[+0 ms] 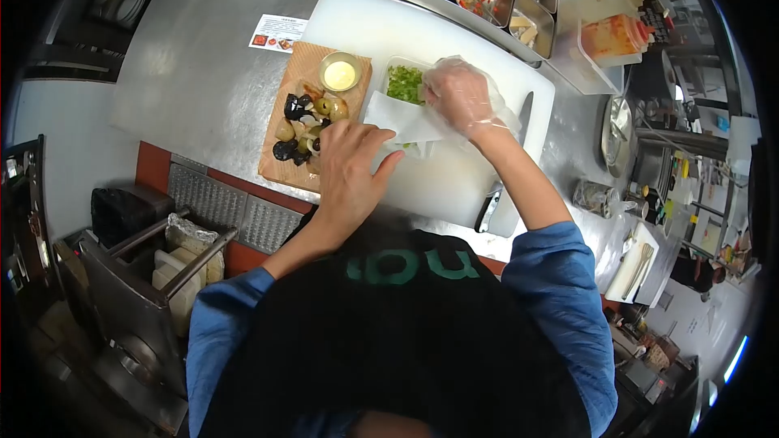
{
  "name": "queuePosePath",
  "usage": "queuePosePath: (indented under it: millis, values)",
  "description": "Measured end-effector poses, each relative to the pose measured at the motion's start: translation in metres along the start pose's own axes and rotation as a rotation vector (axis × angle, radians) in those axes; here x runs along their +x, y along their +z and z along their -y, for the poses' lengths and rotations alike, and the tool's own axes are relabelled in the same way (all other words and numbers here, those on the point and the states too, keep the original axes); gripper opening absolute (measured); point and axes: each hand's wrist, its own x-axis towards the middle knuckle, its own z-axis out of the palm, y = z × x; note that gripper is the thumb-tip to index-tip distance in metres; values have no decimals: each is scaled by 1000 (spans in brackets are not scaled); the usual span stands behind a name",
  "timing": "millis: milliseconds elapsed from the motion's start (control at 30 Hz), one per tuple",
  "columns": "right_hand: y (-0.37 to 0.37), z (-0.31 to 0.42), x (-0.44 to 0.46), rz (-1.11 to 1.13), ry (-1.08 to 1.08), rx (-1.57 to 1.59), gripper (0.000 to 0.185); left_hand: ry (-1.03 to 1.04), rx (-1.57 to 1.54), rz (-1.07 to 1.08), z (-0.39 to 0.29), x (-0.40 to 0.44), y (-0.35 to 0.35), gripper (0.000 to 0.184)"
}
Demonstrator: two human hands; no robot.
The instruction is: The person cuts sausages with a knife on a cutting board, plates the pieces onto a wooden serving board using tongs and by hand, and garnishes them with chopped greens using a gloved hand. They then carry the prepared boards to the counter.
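A wooden board (280,158) carries dark and pale olive-like pieces (312,118) and a small cup of pale yellow sauce (339,75). My left hand (350,164), bare, reaches over the board's right edge, thumb and fingers apart; some fingertips are hard to see against the food. My right hand (458,96) wears a clear plastic glove. Its fingers are bunched at the right side of a clear container of chopped green herbs (403,83), and what they pinch is hidden. White paper (402,119) lies across the container's near part, between my hands.
A knife (488,209) lies on the right of the white cutting board (438,186). Metal pans (454,10) of ingredients line the far edge. A printed card (278,33) sits on the steel counter (195,57). At right are an orange-red sauce bottle (613,36) and a glass jar (595,197).
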Motion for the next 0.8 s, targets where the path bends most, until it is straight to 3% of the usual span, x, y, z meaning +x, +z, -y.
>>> queuePosePath:
  millis: [100,233,300,400,667,800]
  values:
    - [-33,-5,-9,-117,31,256,7,-59,14,-9,-2,2,5,23]
    - [-34,-19,-13,-62,27,351,7,-119,11,-27,-4,0,8,22]
    - [-47,-24,-8,-19,265,698,11,-150,-3,-38,-5,2,8,20]
    - [-72,-18,-5,67,331,914,13,-197,-34,-101,-5,0,6,19]
    - [-79,63,4,141,156,1207,15,-400,-16,-370,5,-46,-43,10]
    - [-44,116,13,235,289,1257,8,-572,-35,-461,21,-81,-59,10]
